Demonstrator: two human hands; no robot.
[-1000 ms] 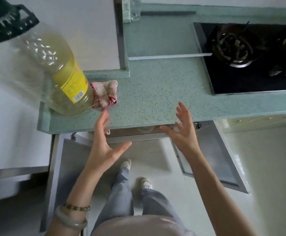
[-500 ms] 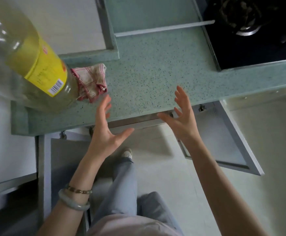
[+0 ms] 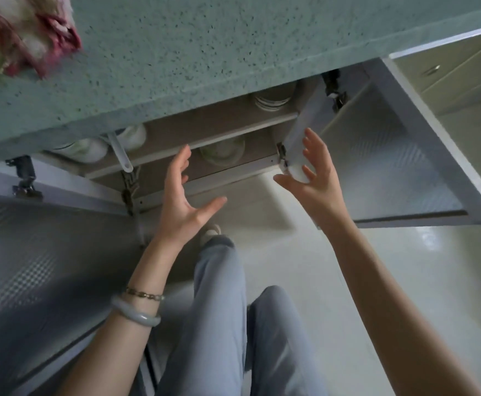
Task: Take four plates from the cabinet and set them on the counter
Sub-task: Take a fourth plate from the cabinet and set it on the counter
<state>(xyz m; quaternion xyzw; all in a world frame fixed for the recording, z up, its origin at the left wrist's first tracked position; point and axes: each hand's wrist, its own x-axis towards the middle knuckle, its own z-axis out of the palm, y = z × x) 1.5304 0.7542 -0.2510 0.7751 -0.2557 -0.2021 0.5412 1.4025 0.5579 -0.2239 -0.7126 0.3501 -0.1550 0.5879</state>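
Note:
The cabinet (image 3: 233, 130) under the speckled green counter (image 3: 205, 47) stands with both doors swung out. On its upper shelf a stack of white plates (image 3: 272, 100) shows at the right, and white dishes (image 3: 85, 150) sit at the left. A glass bowl (image 3: 223, 152) rests on the lower shelf. My left hand (image 3: 182, 201) is raised in front of the shelf edge, fingers spread, holding nothing. My right hand (image 3: 316, 178) is held out beside the right door's hinge side, fingers spread and empty. Most of the plates are hidden by the counter's overhang.
The right cabinet door (image 3: 391, 155) and left door (image 3: 42, 252) flank my arms. A white ladle handle (image 3: 120, 155) hangs over the upper shelf. A red-and-white cloth (image 3: 33, 35) lies on the counter's left. My legs and the pale floor (image 3: 376, 295) lie below.
The view has dropped and moved closer, so the cabinet's shelves and dishes now show under the counter. Both hands have lowered from counter level to the cabinet opening, still spread and empty.

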